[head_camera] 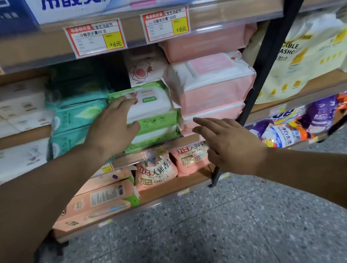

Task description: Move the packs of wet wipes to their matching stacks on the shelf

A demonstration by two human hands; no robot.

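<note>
On the middle shelf stand three stacks of wet wipes: teal packs (75, 116) at the left, green-and-white packs (153, 109) in the middle, pink packs (213, 85) at the right. My left hand (113, 126) lies flat against the left side of the top green pack, fingers spread over its lid and thumb under its front edge. My right hand (228, 143) hovers in front of the lowest pink pack (211, 117), fingers apart, holding nothing. A pink-patterned white pack (147, 67) stands upright behind the green stack.
White tissue packs (8, 115) fill the shelf to the left. A black slanted upright (273, 55) crosses the right side. Yellow-and-white bags (305, 55) sit beyond it. Pink pouches (155, 170) and boxes occupy the lower shelf. Toothpaste boxes (81, 1) sit above.
</note>
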